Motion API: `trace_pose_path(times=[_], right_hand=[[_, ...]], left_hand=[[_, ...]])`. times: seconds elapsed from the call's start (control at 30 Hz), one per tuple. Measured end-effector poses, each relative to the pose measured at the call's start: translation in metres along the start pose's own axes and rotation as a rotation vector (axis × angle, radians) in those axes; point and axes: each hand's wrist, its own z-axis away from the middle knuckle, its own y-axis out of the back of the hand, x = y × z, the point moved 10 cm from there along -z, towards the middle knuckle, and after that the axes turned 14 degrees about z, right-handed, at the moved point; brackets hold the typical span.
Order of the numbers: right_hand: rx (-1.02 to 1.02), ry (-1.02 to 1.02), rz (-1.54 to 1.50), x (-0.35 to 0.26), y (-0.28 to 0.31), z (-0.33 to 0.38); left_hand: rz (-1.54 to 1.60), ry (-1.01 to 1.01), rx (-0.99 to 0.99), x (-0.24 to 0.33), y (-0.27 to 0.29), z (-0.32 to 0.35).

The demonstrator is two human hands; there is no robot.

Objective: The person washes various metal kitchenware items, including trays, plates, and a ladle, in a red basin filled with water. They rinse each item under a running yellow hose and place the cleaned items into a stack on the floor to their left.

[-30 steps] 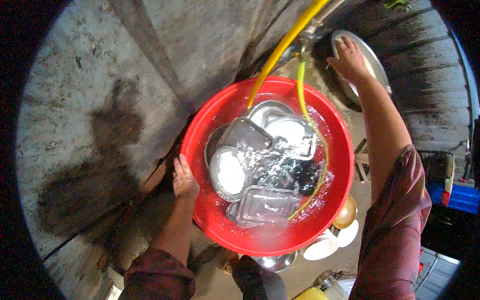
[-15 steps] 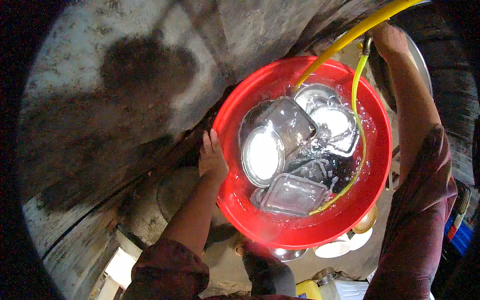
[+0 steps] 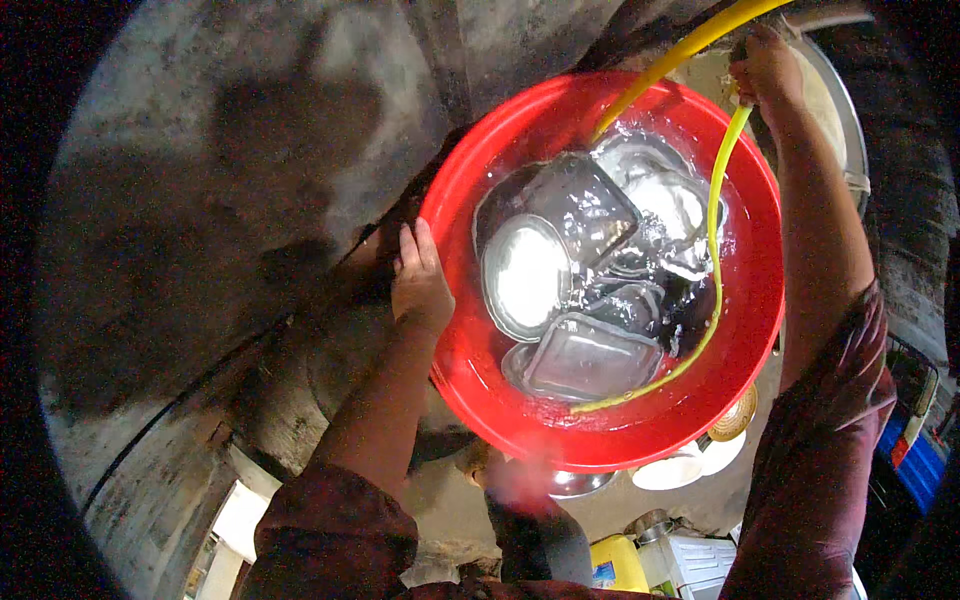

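Note:
A large red tub (image 3: 470, 385) holds water with several silvery and clear containers in it. Among them are an oval metal-looking dish (image 3: 527, 277), a clear rectangular tray (image 3: 592, 360) and a darker tray (image 3: 575, 205). My left hand (image 3: 420, 285) lies against the tub's left rim, its visible fingers stretched out. At the upper right, beyond the rim, my right hand (image 3: 772, 75) is closed around the upper end of a thin yellow-green hose (image 3: 714, 215). That hose curves down into the tub. The fitting at its end is mostly covered by my fingers.
A thicker yellow hose (image 3: 680, 55) enters the tub from the top. A rough wall (image 3: 250, 200) rises on the left. Pale bowls (image 3: 668, 470) and a steel bowl (image 3: 580, 484) stand below the tub. A yellow container (image 3: 618, 562) sits near the lower edge.
The tub appears slightly higher in view. My right hand has closed over the thin hose's end, covering the metal fitting that showed before. My left hand stays at the rim.

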Motion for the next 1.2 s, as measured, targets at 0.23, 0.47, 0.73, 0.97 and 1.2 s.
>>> trace_pose_path(times=[0.23,0.47,0.73,0.97,1.2], right_hand=[[0.420,0.370,0.572,-0.015,0.006,0.017],[0.081,0.105,0.670,-0.025,0.032,0.018],[0.227,0.988,0.605,-0.033,0.019,-0.017],[0.124,0.765,0.914,-0.001,0.030,-0.037],[0.320,0.863,1.018,0.015,0.051,-0.029]], left_hand=[[-0.043,0.003,0.001,0.008,-0.003,-0.004],[-0.015,0.049,-0.040,0.000,-0.010,-0.002],[-0.052,0.008,-0.012,-0.001,-0.005,-0.004],[-0.023,-0.029,0.004,-0.002,-0.006,-0.004],[-0.022,-0.058,-0.001,-0.003,-0.012,-0.006]])
